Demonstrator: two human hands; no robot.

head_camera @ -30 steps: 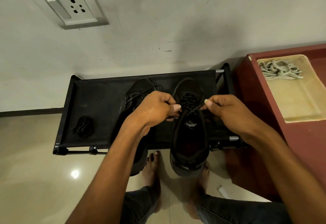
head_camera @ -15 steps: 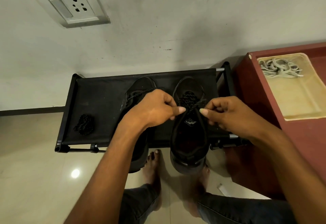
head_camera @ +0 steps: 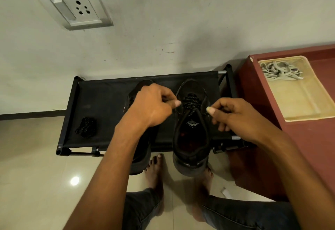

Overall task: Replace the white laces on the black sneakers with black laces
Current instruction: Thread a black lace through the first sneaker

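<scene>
A single head-worn view looks steeply down and forward, close above the left hand (head_camera: 154, 106) and right hand (head_camera: 235, 115). Beyond the hands rises a wall (head_camera: 181, 21); below them lies the floor (head_camera: 36, 184).

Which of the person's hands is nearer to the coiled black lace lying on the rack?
The left. The left hand is just to the right of the coiled black lace; the right hand is beyond the right sneaker, much farther away.
</scene>
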